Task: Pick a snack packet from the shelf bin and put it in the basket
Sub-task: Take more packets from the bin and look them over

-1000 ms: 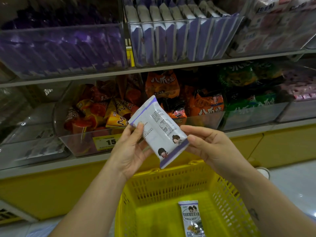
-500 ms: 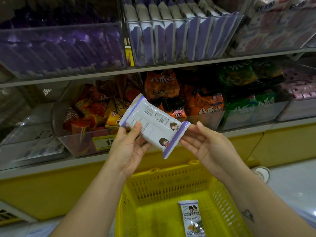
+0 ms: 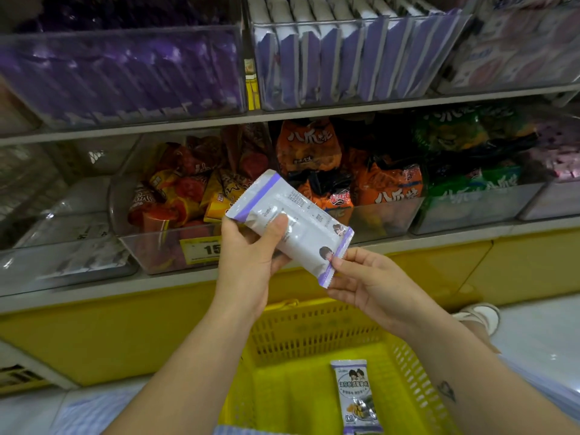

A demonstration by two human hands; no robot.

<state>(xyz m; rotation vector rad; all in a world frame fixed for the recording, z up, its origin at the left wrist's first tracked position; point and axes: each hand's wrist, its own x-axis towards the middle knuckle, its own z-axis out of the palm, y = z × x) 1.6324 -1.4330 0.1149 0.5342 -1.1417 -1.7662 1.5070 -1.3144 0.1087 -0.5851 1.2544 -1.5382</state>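
1. The left hand (image 3: pixel 248 265) grips the white plastic snack packet with purple sealed ends (image 3: pixel 310 233), its thumb pressed on top.
2. The right hand (image 3: pixel 376 287) pinches the packet's lower purple end; its other fingers (image 3: pixel 345 291) are loosely bent.
3. The packet is tilted in the air above the yellow plastic basket (image 3: pixel 314 334), where a similar packet (image 3: pixel 356 394) lies.

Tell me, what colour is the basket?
The basket is bright yellow, seen best in the head view.

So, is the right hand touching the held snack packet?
Touching. Head view shows the right hand pinching the white-and-purple snack packet by its lower purple edge.
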